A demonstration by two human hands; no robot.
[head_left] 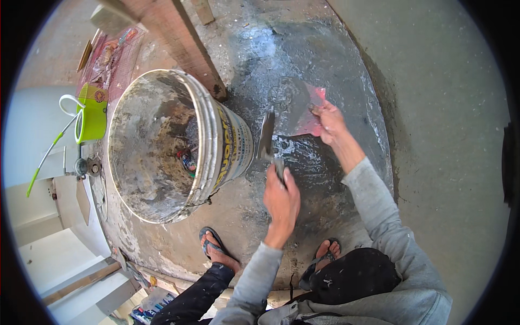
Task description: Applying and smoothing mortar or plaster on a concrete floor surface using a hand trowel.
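My left hand (282, 203) is closed round the handle of a trowel (265, 138), whose grey metal blade stands edge-on beside the bucket wall. My right hand (331, 120) pinches a thin, see-through piece of plastic with pink-red edges (313, 125), held out over the wet-looking grey floor patch. To the left of the trowel is a large, cement-smeared white bucket (203, 135) with dark printing on its side. Down inside it lie bits of coloured rubbish (187, 160). The blade and the plastic are apart.
A wooden post (184, 40) rises just behind the bucket. Further left are a lime-green bucket (93, 115), a green-handled stick (49, 151) and a reddish mesh sack (111, 57). A grey wall (433, 108) bounds the floor on the right. My sandalled feet are below.
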